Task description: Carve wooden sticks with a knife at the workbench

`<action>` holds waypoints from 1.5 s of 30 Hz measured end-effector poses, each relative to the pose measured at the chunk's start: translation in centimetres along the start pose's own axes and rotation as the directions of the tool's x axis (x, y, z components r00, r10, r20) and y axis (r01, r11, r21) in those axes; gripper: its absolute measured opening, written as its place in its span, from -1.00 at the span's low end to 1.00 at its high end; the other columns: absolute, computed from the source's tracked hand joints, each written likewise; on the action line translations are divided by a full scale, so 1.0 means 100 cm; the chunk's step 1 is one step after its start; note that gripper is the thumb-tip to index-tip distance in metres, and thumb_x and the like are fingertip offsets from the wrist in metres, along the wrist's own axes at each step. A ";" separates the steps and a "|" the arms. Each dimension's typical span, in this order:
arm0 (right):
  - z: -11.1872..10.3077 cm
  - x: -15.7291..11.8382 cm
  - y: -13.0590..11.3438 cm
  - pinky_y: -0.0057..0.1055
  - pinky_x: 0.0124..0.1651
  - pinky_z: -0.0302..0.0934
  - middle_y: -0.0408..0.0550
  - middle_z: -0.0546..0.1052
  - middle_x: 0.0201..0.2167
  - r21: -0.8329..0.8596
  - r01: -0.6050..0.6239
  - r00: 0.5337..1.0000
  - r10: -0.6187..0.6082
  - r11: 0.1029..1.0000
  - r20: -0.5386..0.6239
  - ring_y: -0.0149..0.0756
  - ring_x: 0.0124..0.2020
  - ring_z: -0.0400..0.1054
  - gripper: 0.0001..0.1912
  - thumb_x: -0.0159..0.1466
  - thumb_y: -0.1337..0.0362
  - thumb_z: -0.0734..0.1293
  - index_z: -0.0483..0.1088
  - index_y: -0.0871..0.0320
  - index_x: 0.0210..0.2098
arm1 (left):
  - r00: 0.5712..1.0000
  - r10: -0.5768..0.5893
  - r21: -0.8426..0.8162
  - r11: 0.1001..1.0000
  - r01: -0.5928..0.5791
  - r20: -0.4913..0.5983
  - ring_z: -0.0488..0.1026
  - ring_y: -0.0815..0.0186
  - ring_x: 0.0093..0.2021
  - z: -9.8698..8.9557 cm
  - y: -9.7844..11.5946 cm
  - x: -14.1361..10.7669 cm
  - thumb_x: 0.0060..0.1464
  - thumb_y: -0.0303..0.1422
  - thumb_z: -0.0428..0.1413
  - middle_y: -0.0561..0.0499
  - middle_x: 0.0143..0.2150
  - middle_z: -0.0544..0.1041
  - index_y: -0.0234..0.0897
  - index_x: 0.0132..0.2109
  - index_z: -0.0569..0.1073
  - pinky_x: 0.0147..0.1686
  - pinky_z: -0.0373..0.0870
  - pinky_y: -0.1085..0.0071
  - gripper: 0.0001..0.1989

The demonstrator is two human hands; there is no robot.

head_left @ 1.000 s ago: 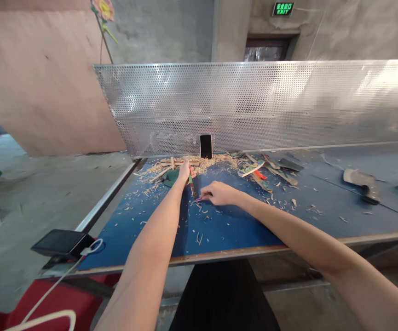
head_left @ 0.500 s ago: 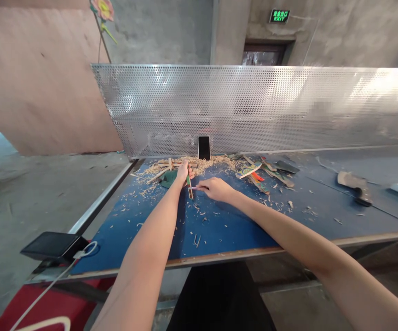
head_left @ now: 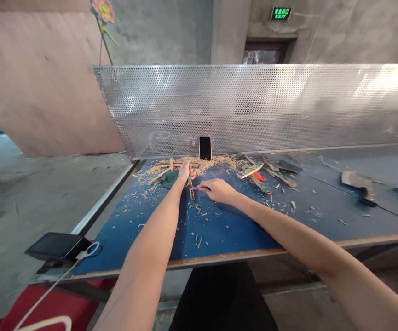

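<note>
In the head view my left hand (head_left: pixel 184 172) is closed around a narrow wooden strip (head_left: pixel 191 182) with green paint on its side, its lower end pointing down toward me. My right hand (head_left: pixel 216 189) is closed on a slim, pinkish knife-like tool (head_left: pixel 196 188). The tip of that tool lies across the strip just below my left fingers. Pale wood shavings (head_left: pixel 216 162) are heaped behind both hands. A dark green cloth-like piece (head_left: pixel 169 179) lies to the left, beside my left hand.
A phone (head_left: pixel 205 148) leans upright against the perforated metal panel (head_left: pixel 240 105). Painted wood pieces (head_left: pixel 254 174) lie to the right on the blue tabletop (head_left: pixel 216 234), with a curved dark piece (head_left: pixel 360 184) further right. A black device with a cable (head_left: pixel 55 247) sits at the left corner.
The whole view has shifted slightly, so things appear a little further right. Both hands keep their holds, and the knife-like tool stays across the strip with hardly any movement.
</note>
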State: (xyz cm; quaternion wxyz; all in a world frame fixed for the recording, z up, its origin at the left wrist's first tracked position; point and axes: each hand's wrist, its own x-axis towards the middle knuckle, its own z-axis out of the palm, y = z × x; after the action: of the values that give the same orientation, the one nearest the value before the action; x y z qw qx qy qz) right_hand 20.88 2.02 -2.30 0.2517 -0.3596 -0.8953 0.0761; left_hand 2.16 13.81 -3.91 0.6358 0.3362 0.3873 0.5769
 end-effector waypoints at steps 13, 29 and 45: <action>-0.003 0.004 -0.002 -0.42 -0.33 0.04 -0.13 0.56 -0.48 0.175 0.005 0.986 -0.034 0.985 0.164 -0.41 -0.47 0.26 -0.82 0.36 0.40 0.34 0.58 0.17 -0.34 | 1.000 -0.020 -0.052 0.998 0.020 0.000 -0.02 0.47 -0.72 -0.001 0.000 0.001 0.41 0.16 -0.01 0.22 -0.66 0.05 -0.15 -0.39 0.14 -0.71 -0.11 0.51 -0.44; 0.004 -0.004 0.013 -0.38 -0.18 0.22 -0.04 0.71 -0.18 0.080 0.041 0.999 -0.042 0.996 0.011 -0.27 -0.26 0.52 -0.79 0.49 0.26 0.32 0.63 0.05 -0.07 | 1.000 0.018 -0.048 0.999 -0.018 0.003 0.04 0.47 -0.72 -0.003 -0.007 0.007 0.38 0.15 0.04 0.22 -0.66 0.11 -0.16 -0.37 0.18 -0.70 -0.11 0.52 -0.45; -0.001 -0.005 0.010 -0.41 -0.31 0.13 -0.12 0.62 -0.43 0.278 -0.066 0.997 0.055 0.958 0.048 -0.38 -0.47 0.32 -0.79 0.44 0.21 0.36 0.65 0.12 -0.15 | 1.000 0.024 -0.061 0.998 -0.025 -0.013 0.03 0.47 -0.73 -0.003 -0.004 0.004 0.39 0.15 0.02 0.23 -0.67 0.09 -0.17 -0.37 0.18 -0.70 -0.13 0.51 -0.46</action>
State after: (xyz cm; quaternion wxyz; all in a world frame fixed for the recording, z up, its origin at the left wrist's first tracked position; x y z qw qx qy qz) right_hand 21.83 2.38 -2.78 0.2797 -0.3460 -0.8690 0.2164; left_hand 2.15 14.15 -4.43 0.6361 0.3176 0.3692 0.5985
